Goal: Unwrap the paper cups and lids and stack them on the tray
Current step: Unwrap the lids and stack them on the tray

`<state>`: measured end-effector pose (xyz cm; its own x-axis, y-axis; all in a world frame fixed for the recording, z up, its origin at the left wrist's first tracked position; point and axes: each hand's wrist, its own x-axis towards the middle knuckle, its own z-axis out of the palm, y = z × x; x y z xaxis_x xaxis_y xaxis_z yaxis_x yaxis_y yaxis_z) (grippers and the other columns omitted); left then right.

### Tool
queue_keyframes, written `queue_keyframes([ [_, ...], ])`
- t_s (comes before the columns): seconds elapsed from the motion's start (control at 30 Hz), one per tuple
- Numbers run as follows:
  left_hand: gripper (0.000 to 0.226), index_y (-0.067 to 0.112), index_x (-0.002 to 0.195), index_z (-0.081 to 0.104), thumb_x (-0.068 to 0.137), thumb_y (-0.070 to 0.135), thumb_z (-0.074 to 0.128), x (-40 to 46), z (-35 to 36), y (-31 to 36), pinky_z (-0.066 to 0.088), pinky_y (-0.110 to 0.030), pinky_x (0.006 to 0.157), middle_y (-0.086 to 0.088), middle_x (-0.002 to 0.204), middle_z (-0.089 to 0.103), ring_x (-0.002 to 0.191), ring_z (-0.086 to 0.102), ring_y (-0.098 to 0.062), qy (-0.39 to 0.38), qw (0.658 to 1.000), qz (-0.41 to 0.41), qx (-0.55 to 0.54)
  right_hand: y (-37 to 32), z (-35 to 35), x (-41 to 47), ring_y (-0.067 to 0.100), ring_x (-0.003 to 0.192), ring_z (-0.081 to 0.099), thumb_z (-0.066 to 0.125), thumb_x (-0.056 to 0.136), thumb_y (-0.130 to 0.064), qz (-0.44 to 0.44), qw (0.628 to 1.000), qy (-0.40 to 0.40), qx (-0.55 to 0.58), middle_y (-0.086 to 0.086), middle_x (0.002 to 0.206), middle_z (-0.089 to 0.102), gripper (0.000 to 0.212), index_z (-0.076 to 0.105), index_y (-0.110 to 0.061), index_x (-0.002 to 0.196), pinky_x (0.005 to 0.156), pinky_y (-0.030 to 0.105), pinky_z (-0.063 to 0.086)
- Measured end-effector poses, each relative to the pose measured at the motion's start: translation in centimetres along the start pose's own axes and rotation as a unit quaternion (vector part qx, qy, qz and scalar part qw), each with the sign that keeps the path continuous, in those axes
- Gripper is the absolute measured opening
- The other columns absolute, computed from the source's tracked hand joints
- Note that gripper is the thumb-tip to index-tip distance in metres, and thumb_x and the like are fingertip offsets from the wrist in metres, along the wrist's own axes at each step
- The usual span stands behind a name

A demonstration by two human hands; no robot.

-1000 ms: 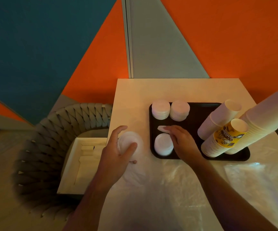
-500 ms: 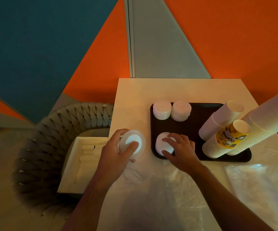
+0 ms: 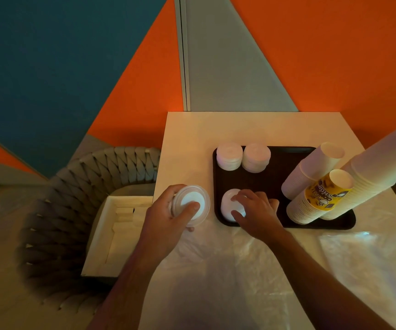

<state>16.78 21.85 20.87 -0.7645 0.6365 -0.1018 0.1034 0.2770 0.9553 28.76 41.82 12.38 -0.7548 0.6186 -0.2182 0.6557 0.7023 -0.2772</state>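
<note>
My left hand (image 3: 168, 217) sits centre-left of frame, grip clamped on a wrapped stack of lids (image 3: 190, 204), thumb across the top lid, fingers round the far side. Stack is held just left of the tray (image 3: 275, 186), above the bench (image 3: 192, 139) edge. My right hand (image 3: 257, 214) is at centre frame on the tray's lower left corner, fingers curled over a short stack of lids (image 3: 229, 206), thumb on the near side, index on the far rim; grip clamped on that stack. Two more lid stacks (image 3: 243, 157) stand side by side, touching, at the tray's upper left corner. Right part of tray: three tall cup stacks, all leaning toward the upper right. White cup stack (image 3: 311, 172) furthest back, printed yellow cup stack (image 3: 320, 196) in front of it, largest white cup stack (image 3: 380, 163) running off the right edge of frame. Clear plastic wrap (image 3: 251, 270) lies crumpled on the bench across the lower part of frame, under my forearms. Left of the bench, a white open box (image 3: 118, 232) rests on a grey woven chair (image 3: 73, 198). Background is orange, teal and grey panels.
</note>
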Motion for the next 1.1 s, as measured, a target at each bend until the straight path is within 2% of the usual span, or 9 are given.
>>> queue_keyframes([
  [0.23,0.035,0.033,0.117,0.057,0.087,0.029,0.076,-0.2,0.1,0.2,0.058,-0.021,0.056,0.017,0.104,0.062,0.093,0.065,-0.015,0.008,1.0,0.002,0.022,-0.3,-0.4,-0.3,0.021,0.138,0.034,0.063,0.094,-0.048,0.007,1.0,0.012,0.014,-0.014,0.149,0.041,0.042,0.055,-0.037,0.134,0.113,0.049,0.024],
  [0.3,0.033,0.033,0.114,0.058,0.086,0.033,0.076,-0.1,0.0,0.2,0.055,-0.017,0.055,0.017,0.101,0.062,0.089,0.066,-0.014,0.007,0.999,0.003,0.038,-0.7,-1.0,-0.7,0.019,0.133,0.041,0.067,0.093,-0.044,-0.006,0.995,0.047,0.092,-0.013,0.142,0.049,0.035,0.06,-0.036,0.127,0.109,0.045,0.032],
  [0.4,0.02,0.042,0.098,0.06,0.085,0.04,0.075,0.2,0.0,0.0,0.057,-0.019,0.061,0.019,0.088,0.067,0.085,0.065,-0.001,-0.019,0.997,0.019,0.072,-2.3,-3.4,-1.5,0.021,0.115,0.063,0.07,0.095,-0.03,-0.049,0.91,-0.04,0.41,-0.009,0.123,0.067,0.025,0.068,-0.033,0.119,0.093,0.03,0.052],
  [0.5,0.017,0.046,0.09,0.058,0.085,0.043,0.074,0.4,0.2,0.0,0.059,-0.024,0.067,0.024,0.084,0.066,0.082,0.063,0.003,-0.034,0.994,0.023,0.099,-3.5,-5.4,-2.6,0.031,0.108,0.067,0.065,0.096,-0.008,-0.118,0.812,-0.161,0.549,0.004,0.118,0.072,0.036,0.067,-0.023,0.129,0.09,0.041,0.055],
  [0.77,0.024,0.044,0.101,0.061,0.083,0.04,0.077,0.3,0.4,0.3,0.056,-0.022,0.068,0.019,0.085,0.069,0.078,0.067,-0.007,-0.029,0.997,-0.01,0.069,-3.7,-6.1,-2.6,0.026,0.099,0.072,0.066,0.093,-0.01,-0.11,0.772,-0.112,0.616,0.008,0.105,0.075,0.022,0.072,-0.009,0.114,0.086,0.038,0.06],
  [0.83,0.022,0.038,0.107,0.064,0.088,0.034,0.074,0.3,0.1,-0.2,0.056,-0.024,0.067,0.018,0.085,0.069,0.073,0.068,-0.008,-0.011,0.999,-0.007,0.051,-2.6,-5.8,-1.5,0.015,0.098,0.071,0.065,0.095,-0.008,-0.086,0.807,-0.018,0.584,0.0,0.105,0.075,0.019,0.072,-0.015,0.112,0.087,0.035,0.06],
  [0.9,0.018,0.033,0.109,0.066,0.092,0.027,0.07,0.2,-0.2,-0.6,0.056,-0.026,0.066,0.016,0.086,0.069,0.071,0.069,-0.011,-0.002,0.999,-0.009,0.042,-0.7,-4.6,-0.1,0.01,0.097,0.067,0.067,0.096,-0.012,-0.066,0.901,0.119,0.411,-0.005,0.108,0.07,0.021,0.071,-0.02,0.116,0.088,0.036,0.058],
  [0.97,0.016,0.033,0.106,0.067,0.094,0.023,0.069,0.0,-0.3,-0.7,0.056,-0.027,0.067,0.015,0.085,0.069,0.071,0.068,-0.013,-0.003,0.999,-0.01,0.04,1.0,-2.8,1.0,0.011,0.097,0.062,0.066,0.096,-0.012,-0.08,0.943,0.198,0.254,-0.003,0.11,0.064,0.026,0.071,-0.017,0.12,0.085,0.035,0.057],
  [1.1,0.014,0.036,0.102,0.067,0.095,0.024,0.067,-0.2,-0.1,-0.6,0.054,-0.019,0.064,0.014,0.083,0.069,0.073,0.069,-0.012,-0.01,0.999,-0.011,0.051,2.6,0.6,1.2,0.018,0.106,0.062,0.067,0.093,-0.009,-0.12,0.969,0.169,0.138,0.001,0.122,0.061,0.03,0.071,-0.018,0.122,0.087,0.029,0.054],
])
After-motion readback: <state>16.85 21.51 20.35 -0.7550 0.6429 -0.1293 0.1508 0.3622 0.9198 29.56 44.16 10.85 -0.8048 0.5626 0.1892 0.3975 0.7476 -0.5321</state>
